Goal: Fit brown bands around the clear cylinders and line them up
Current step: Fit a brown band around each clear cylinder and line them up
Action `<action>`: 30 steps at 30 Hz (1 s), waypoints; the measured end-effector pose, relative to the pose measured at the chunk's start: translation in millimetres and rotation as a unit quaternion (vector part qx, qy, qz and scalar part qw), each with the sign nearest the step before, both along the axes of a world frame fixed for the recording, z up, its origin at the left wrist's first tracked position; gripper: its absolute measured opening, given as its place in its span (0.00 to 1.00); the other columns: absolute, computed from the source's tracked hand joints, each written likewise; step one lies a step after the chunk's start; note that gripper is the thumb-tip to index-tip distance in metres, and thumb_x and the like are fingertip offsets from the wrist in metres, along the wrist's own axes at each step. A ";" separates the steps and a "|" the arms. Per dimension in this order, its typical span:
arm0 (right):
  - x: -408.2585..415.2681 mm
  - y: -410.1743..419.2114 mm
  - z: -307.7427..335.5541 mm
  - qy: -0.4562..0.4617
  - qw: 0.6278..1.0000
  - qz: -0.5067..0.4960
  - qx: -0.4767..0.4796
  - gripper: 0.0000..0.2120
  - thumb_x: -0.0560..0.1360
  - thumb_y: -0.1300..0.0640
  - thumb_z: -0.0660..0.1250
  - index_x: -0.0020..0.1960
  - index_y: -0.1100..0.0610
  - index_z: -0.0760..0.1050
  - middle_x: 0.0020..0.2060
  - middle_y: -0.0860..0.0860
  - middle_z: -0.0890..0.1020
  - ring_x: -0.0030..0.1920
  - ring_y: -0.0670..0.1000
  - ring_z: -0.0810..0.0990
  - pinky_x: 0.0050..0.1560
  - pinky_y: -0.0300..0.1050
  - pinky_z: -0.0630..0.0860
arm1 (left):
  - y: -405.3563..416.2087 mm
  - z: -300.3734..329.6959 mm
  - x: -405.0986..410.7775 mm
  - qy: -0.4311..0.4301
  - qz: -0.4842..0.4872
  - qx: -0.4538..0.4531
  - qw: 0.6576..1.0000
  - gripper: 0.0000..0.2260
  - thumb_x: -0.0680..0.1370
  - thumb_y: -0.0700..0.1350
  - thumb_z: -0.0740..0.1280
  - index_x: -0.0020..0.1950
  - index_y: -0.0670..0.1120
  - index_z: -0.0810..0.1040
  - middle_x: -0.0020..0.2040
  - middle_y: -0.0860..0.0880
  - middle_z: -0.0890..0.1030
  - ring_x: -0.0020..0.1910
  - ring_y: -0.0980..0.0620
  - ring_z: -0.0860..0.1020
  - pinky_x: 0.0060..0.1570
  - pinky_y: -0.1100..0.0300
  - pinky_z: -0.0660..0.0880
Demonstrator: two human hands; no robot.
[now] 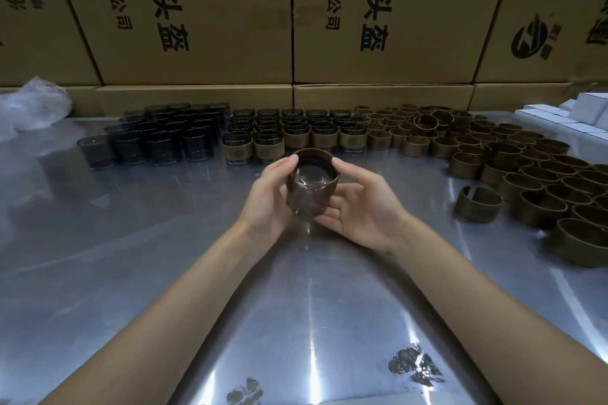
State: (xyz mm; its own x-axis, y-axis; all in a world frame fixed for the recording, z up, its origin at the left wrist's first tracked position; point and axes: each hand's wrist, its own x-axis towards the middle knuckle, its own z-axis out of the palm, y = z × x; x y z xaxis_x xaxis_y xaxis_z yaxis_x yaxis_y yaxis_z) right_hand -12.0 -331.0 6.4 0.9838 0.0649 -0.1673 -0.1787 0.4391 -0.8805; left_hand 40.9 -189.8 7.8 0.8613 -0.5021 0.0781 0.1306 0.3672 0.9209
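Between your hands: a clear cylinder (pixel 307 199) is held tipped toward you above the tabletop (pixel 164 256), open mouth facing the camera.
Hidden: your palms cover both sides of the cylinder, so you cannot see how far round the brown band (pixel 312 158) reaches or whether its ends meet.
Hard to make out: the glass bottom blurs into the tabletop's glare; whether it touches the surface cannot be told.
Cut off: both your forearms run out of the lower edge, and the loose bands at the right run past the frame.
Left hand (pixel 269 194): its fingers curl round the left wall of the cylinder, thumb tip on the band's upper rim.
Right hand (pixel 358 207): its fingers cup the right wall and underside, one fingertip pressed to the band's rim.
Band: dark brown, sitting round the upper part of the glass, with bare glass showing below it.
Finished rows (pixel 292 135): banded cylinders stand upright in straight rows just beyond your hands, a round mark on each front band.
Bare cylinders (pixel 158 138): unbanded glasses stand grouped to the left of those rows.
Loose bands (pixel 513 168): a wide spread of empty rings lies to the right; one split ring (pixel 478 204) lies apart, nearer to you.
Behind: printed cardboard boxes (pixel 296 16) wall the far edge, crumpled clear plastic (pixel 33 105) at far left, white boxes (pixel 575 115) at far right.
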 end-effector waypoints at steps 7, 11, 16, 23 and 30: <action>0.1 -8.7 -0.9 -0.063 0.997 0.021 0.043 0.22 0.67 0.48 0.72 0.57 0.58 0.80 0.52 0.55 0.84 0.52 0.51 0.83 0.51 0.43 0.79 | 11.5 -2.8 6.6 0.081 -0.124 0.064 0.987 0.35 0.65 0.63 0.71 0.64 0.41 0.76 0.58 0.45 0.82 0.56 0.51 0.81 0.57 0.59 0.74; -1.1 -12.2 -0.9 -0.094 0.993 0.053 0.049 0.13 0.68 0.50 0.71 0.51 0.53 0.85 0.50 0.53 0.84 0.51 0.49 0.83 0.55 0.42 0.78 | 16.9 -3.1 7.6 0.090 -0.147 0.023 0.985 0.35 0.63 0.60 0.72 0.65 0.44 0.76 0.60 0.45 0.81 0.58 0.51 0.80 0.52 0.61 0.77; -2.4 -11.9 -2.1 -0.123 0.987 0.075 0.066 0.20 0.63 0.50 0.79 0.52 0.57 0.84 0.51 0.55 0.84 0.53 0.51 0.82 0.59 0.42 0.77 | 16.1 -5.6 6.8 0.076 -0.173 -0.017 0.982 0.34 0.56 0.59 0.81 0.58 0.45 0.82 0.56 0.45 0.82 0.55 0.51 0.82 0.48 0.61 0.79; -5.7 -6.1 3.2 -0.167 0.979 0.085 0.077 0.27 0.59 0.47 0.82 0.54 0.58 0.83 0.53 0.54 0.84 0.54 0.49 0.82 0.60 0.41 0.76 | 16.0 -7.7 8.5 0.012 -0.197 -0.028 0.980 0.37 0.55 0.63 0.79 0.58 0.46 0.81 0.57 0.45 0.82 0.58 0.51 0.80 0.53 0.62 0.77; -10.5 -5.9 7.8 -0.135 0.987 0.054 0.064 0.27 0.65 0.47 0.77 0.59 0.59 0.79 0.54 0.55 0.82 0.57 0.52 0.80 0.62 0.45 0.74 | 18.3 -6.8 7.9 -0.003 -0.195 -0.022 0.981 0.37 0.57 0.64 0.78 0.61 0.46 0.80 0.59 0.44 0.81 0.60 0.48 0.79 0.57 0.57 0.77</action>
State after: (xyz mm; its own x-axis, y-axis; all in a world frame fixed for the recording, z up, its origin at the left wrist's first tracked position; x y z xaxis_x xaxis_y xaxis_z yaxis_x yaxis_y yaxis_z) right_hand -22.5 -336.9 14.2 0.9776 0.1748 0.1171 0.0042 0.5405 -0.8413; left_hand 48.8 -171.5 1.0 0.6045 -0.7886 0.1126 0.2630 0.3310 0.9062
